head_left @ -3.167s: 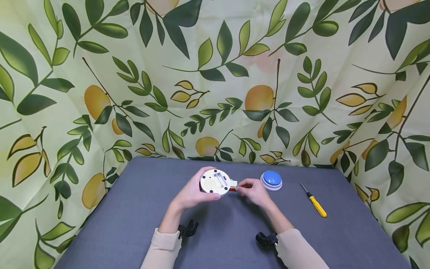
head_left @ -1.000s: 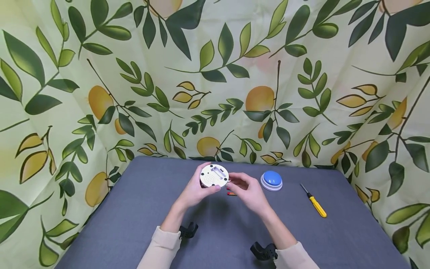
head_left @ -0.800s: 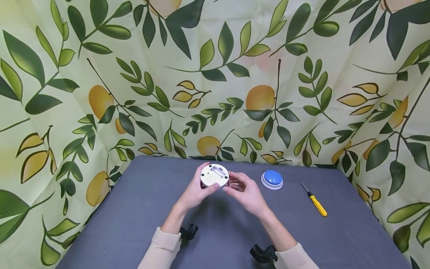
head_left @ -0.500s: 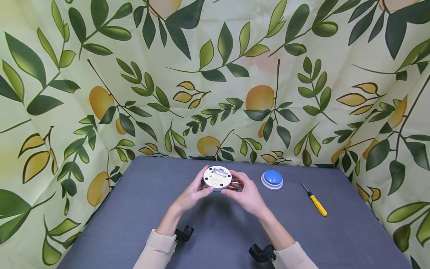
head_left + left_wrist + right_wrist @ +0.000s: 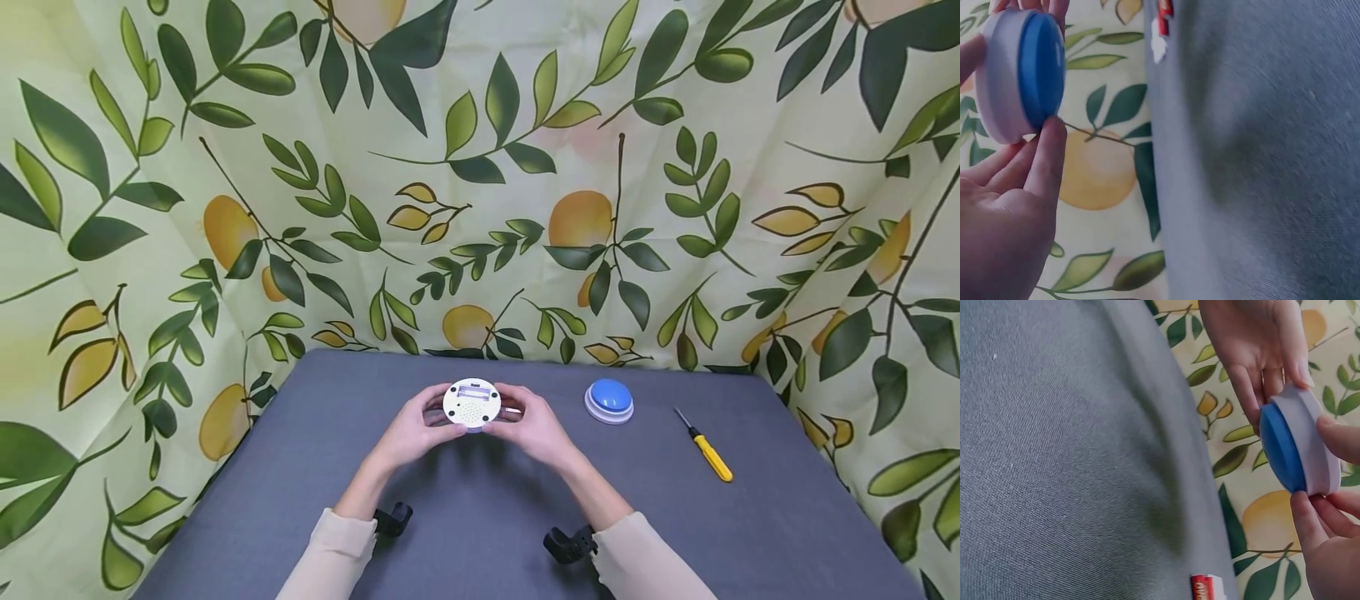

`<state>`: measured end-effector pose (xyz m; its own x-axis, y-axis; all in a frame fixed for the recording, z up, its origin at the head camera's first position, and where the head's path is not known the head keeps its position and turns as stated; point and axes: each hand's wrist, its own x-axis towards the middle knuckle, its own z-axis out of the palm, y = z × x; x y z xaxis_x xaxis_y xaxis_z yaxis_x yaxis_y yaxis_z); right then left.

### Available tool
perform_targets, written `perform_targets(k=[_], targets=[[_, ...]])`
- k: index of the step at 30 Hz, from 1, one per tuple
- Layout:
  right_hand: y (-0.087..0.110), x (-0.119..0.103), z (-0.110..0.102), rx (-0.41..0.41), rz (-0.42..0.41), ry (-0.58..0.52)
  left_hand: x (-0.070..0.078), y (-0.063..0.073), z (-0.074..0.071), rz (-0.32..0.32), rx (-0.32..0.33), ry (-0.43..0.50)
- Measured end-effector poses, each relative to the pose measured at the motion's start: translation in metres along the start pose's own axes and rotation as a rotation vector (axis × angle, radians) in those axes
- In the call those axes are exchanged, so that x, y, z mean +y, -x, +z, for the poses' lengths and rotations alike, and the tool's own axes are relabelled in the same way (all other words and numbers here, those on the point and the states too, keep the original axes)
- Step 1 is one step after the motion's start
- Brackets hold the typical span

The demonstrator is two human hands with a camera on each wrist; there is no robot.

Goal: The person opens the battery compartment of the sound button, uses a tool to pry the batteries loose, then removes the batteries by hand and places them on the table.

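Both hands hold a round white push button [image 5: 472,414] with a blue top [image 5: 1041,72], its underside turned towards the head camera. That underside shows an uncovered battery compartment [image 5: 474,392], speaker holes and dark feet. My left hand [image 5: 408,432] grips the left rim, thumb at the lower edge and fingers behind. On the opposite rim my right hand [image 5: 538,428] does likewise. In the right wrist view, red batteries [image 5: 1201,588] and a small white piece [image 5: 1217,589], perhaps the compartment cover, lie on the table; the right hand mostly hides them from the head camera.
A second blue-topped push button [image 5: 609,401] stands on the grey table [image 5: 315,467], right of the hands. Farther right lies a screwdriver [image 5: 705,447] with a yellow handle. A leaf-patterned cloth [image 5: 510,183] hangs behind the table and at its sides.
Earlier, my right hand was at the red batteries and white piece on the table; now it grips the button too. The button has turned and moved slightly left and down with both hands.
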<state>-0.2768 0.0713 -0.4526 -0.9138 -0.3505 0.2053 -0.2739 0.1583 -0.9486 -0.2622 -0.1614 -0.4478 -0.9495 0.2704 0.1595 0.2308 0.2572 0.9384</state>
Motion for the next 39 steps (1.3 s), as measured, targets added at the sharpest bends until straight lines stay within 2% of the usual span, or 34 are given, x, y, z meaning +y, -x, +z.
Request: perform_targets(k=[6,13,20,32,39], targets=[[-0.01,0.015,0.006,-0.029,-0.006,0.0,-0.009,-0.002,0.001,-0.063,0.047,-0.07],[-0.012,0.033,0.015,-0.014,0.025,0.007,-0.024,-0.003,0.004,-0.11,0.051,-0.044],[-0.014,0.041,0.02,0.011,0.054,-0.06,-0.034,-0.004,0.003,-0.137,0.073,-0.06],[-0.017,0.052,0.031,0.01,0.053,0.098,-0.039,-0.003,0.001,-0.166,0.083,-0.066],[-0.02,0.053,0.032,0.021,0.052,0.129,-0.04,-0.005,-0.001,-0.192,0.093,-0.122]])
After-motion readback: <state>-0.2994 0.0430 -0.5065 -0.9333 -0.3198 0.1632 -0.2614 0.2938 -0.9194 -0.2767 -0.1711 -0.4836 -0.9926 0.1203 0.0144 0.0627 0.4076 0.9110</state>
